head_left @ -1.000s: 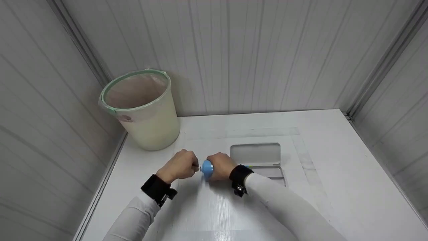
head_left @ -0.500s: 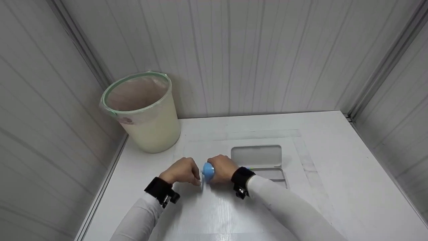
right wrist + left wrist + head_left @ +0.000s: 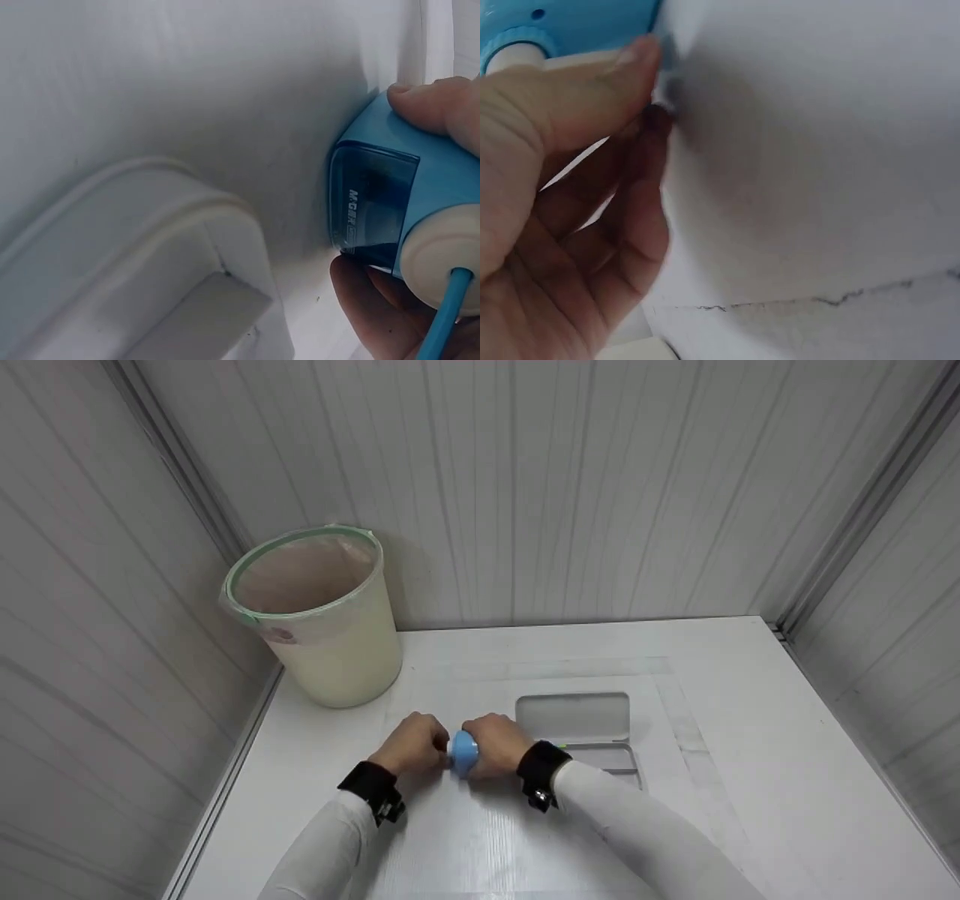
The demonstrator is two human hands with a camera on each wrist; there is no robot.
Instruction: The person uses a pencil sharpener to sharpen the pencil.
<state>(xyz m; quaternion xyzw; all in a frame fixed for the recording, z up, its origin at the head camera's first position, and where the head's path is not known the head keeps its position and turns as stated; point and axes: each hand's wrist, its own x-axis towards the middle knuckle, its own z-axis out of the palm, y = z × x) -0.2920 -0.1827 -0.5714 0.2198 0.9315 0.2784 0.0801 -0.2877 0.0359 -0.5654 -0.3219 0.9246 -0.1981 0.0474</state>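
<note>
My right hand (image 3: 496, 746) grips a blue crank pencil sharpener (image 3: 465, 754) low over the white table. In the right wrist view the sharpener's dark clear shavings drawer (image 3: 371, 202) shows, with the thumb on one side and fingers on the other. A blue pencil (image 3: 448, 319) sticks into its cream round front. At the sharpener's other end, my left hand (image 3: 414, 744) pinches the white crank handle (image 3: 585, 60) between thumb and fingers; the handle's tip is hidden. Right of the hands lies an open pencil case (image 3: 574, 716), its near part covered by the right wrist.
A cream waste bin (image 3: 341, 660) with a green rim and clear liner stands at the back left. Clear tape strips (image 3: 600, 666) mark the table top. Pale panel walls (image 3: 480, 495) rise behind and at both sides.
The left hand has swung round with the crank, dipping down and then coming back up beside the sharpener. My right hand keeps its grip on the sharpener in nearly the same place.
</note>
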